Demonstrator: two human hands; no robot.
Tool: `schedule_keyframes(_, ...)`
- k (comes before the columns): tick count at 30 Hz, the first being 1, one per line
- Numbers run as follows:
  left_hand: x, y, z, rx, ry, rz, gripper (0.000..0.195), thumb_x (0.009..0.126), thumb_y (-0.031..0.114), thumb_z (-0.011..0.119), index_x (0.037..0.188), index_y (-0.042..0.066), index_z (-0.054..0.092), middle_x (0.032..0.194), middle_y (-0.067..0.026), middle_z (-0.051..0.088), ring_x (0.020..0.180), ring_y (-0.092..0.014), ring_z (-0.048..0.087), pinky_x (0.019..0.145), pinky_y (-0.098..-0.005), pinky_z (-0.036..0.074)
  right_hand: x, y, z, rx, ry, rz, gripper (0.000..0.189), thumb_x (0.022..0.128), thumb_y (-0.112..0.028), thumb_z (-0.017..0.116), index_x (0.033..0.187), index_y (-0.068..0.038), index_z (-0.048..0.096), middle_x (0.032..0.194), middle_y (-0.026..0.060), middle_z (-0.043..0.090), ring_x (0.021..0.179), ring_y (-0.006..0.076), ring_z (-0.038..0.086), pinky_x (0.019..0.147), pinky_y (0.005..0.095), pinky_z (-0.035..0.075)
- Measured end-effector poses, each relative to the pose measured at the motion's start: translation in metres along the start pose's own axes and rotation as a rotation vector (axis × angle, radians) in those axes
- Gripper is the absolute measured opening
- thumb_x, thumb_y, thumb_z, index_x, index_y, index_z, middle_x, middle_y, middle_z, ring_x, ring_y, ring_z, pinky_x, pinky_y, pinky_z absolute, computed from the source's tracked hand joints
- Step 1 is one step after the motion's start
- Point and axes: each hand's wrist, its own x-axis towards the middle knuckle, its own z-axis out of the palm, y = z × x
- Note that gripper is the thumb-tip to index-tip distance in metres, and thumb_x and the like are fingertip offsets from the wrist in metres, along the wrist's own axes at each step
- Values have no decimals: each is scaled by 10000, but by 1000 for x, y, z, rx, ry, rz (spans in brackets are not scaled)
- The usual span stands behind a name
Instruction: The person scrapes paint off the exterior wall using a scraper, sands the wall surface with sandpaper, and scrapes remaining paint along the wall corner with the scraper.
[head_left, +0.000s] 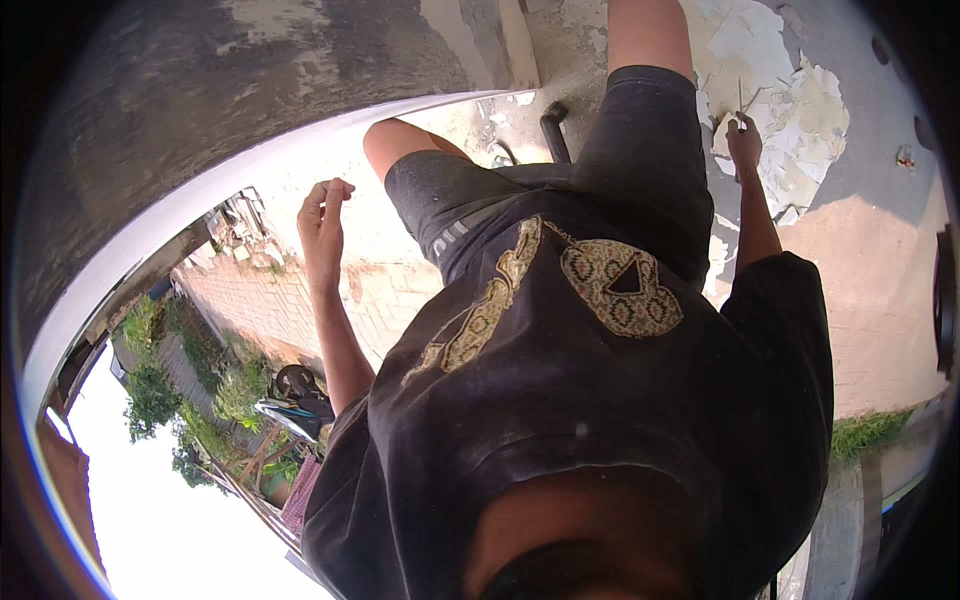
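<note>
My right hand (744, 144) is closed around a thin tool with a narrow, pointed metal blade (741, 96), possibly a scraper seen edge-on. Its grip is mostly hidden by my fingers. Below and around that hand, a heap of white and cream paint flakes (814, 124) covers the grey floor. On the other side, my left hand (322, 217) hangs in the air beside my left knee, fingers loosely bent and with nothing visible in it. Nearest to it is the sunlit paving (289, 304).
A dark wall (225, 67) with patchy, peeled paint rises at the upper left. A black angled bar (555, 131) stands between my legs. Broken debris (244, 232) lies by the paving edge. Farther off are a parked motorcycle (296, 401), green plants (146, 401) and a grass strip (870, 433).
</note>
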Motion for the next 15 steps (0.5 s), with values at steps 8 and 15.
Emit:
schedule_keyframes(8, 18, 66, 120, -239, -988, 85, 362, 925, 339, 537, 1029, 3, 619, 833, -48, 612, 766, -129, 569, 718, -267, 458, -8, 15, 8, -133, 79, 19, 421, 813, -354, 573, 1139, -88, 587, 933, 167, 664, 915, 316, 629, 820, 381, 480)
schedule_keyframes(15, 95, 2, 213, 10, -243, 406, 597, 864, 253, 583, 1341, -17, 346, 1362, -226, 387, 1224, -294, 448, 965, -445, 393, -19, -13, 2, -47, -44, 57, 428, 823, -351, 555, 1147, -73, 575, 803, 145, 665, 829, 301, 644, 773, 387, 482)
